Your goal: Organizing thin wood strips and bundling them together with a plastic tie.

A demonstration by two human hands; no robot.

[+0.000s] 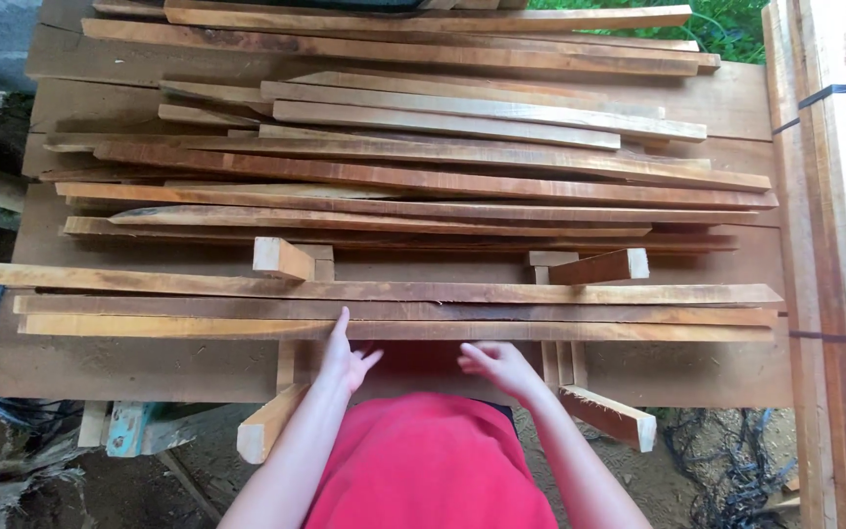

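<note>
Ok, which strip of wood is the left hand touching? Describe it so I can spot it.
Start at the wooden table stacked with strips. Three long strips lie across two short cross-blocks at the near edge. The left hand touches the nearest strip, the palest, closest to the red shirt.

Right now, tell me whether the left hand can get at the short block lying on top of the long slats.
Probably yes. The left hand rests at the near edge of the long slats, and the short block lies just beyond them on the same side. Nothing stands between; it only has to pass over the flat slats.
</note>
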